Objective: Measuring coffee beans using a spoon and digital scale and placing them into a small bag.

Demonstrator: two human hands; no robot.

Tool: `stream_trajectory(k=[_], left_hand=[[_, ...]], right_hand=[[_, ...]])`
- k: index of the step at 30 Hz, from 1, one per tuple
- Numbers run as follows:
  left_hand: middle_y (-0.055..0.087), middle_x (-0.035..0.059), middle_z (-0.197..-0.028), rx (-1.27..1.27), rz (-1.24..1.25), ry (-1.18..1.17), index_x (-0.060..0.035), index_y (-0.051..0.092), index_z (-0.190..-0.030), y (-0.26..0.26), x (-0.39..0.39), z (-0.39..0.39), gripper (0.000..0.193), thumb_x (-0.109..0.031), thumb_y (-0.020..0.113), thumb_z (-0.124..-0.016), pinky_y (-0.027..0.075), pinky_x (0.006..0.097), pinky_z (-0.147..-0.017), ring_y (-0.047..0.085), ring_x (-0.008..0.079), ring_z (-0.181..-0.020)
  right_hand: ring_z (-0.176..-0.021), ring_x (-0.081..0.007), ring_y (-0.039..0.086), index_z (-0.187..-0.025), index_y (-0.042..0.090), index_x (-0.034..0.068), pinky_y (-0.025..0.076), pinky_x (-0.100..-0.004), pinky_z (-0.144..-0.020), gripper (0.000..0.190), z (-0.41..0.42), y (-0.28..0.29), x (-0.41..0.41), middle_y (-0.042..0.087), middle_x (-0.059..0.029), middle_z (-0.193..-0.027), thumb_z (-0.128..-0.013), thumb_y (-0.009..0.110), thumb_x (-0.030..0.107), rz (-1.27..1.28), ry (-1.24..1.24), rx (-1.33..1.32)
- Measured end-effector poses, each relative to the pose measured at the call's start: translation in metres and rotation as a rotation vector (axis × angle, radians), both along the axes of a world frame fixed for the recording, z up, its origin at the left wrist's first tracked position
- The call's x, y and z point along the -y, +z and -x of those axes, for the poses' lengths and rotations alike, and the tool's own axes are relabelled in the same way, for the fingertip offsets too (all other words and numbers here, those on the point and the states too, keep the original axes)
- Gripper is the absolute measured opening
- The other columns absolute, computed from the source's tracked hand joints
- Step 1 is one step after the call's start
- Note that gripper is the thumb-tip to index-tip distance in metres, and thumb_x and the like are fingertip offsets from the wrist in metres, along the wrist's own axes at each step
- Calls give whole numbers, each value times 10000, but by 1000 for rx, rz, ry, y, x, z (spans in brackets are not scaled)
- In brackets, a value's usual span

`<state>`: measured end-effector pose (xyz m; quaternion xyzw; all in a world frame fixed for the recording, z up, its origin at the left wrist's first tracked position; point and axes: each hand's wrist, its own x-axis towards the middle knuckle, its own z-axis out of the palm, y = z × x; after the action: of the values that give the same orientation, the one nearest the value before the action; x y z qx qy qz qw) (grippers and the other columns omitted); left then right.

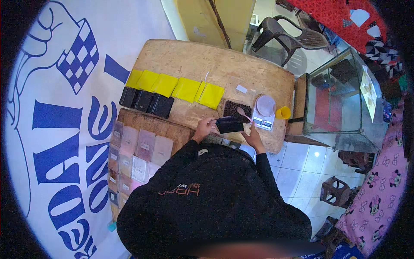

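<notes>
My left hand (203,129) grips the left end of a black pouch (230,127) near the table's front edge. At the pouch's right end, my right hand (254,139) holds the handle of a pink spoon (245,114). The spoon's bowl lies over a container of dark brown beans or granules (230,108), just behind the pouch. A white digital kitchen scale (263,124) stands right of the spoon, with a round pale dish (266,105) on top. Beside the scale is a yellow cup (283,112). Whether the pouch holds anything is hidden.
Yellow pouches (185,89) lie in a row on the wooden table (194,58), with black packets (161,105) before them. Labelled clear packets (147,145) cover the left front. A glass display case (343,100) stands at right, a plastic chair (284,35) behind.
</notes>
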<state>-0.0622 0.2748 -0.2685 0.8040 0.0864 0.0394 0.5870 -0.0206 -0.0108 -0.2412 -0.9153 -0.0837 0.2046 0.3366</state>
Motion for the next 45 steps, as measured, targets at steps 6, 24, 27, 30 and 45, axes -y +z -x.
stream_trajectory(k=[6, 24, 27, 30, 45], left_hand=[[696, 144, -870, -125, -85, -175, -23, 674, -1048, 43, 27, -15, 207, -142, 605, -894, 508, 318, -693, 659, 219, -741], [697, 158, -874, -366, -126, 72, -27, 692, -1024, 72, 87, -11, 272, -260, 613, -907, 515, 339, -658, 682, 275, -751], [693, 155, -884, -137, -247, -8, -38, 684, -1035, 55, 81, -5, 274, -268, 608, -907, 517, 345, -652, 671, 313, -744], [686, 160, -891, 62, -412, -167, -47, 669, -1061, 49, 77, -6, 301, -296, 604, -905, 518, 358, -666, 666, 323, -750], [668, 181, -918, -136, -257, -279, -28, 642, -979, 32, 74, -32, 227, -180, 619, -812, 515, 399, -770, 650, 350, -877]], right_hand=[[-1218, -395, 498, -1483, 189, 41, 447, -402, -958, 686, -14, 17, 6, 426, -274, -1389, -953, 538, 301, -318, 81, -49], [-1111, -361, 579, -1272, 533, -12, 473, -393, -907, 466, -42, 2, 2, 573, -258, -1226, -952, 541, 327, -322, 118, -10], [-1149, -371, 560, -1294, 506, -26, 444, -390, -959, 513, -37, 6, -2, 565, -263, -1243, -939, 544, 343, -354, 73, -72], [-1195, -336, 530, -1350, 444, -18, 436, -376, -973, 563, -38, -7, -1, 529, -242, -1299, -906, 594, 293, -400, 46, -108], [-1170, -395, 523, -1315, 448, 5, 425, -414, -992, 603, -19, -21, 3, 554, -256, -1232, -761, 658, 115, -291, -38, 20]])
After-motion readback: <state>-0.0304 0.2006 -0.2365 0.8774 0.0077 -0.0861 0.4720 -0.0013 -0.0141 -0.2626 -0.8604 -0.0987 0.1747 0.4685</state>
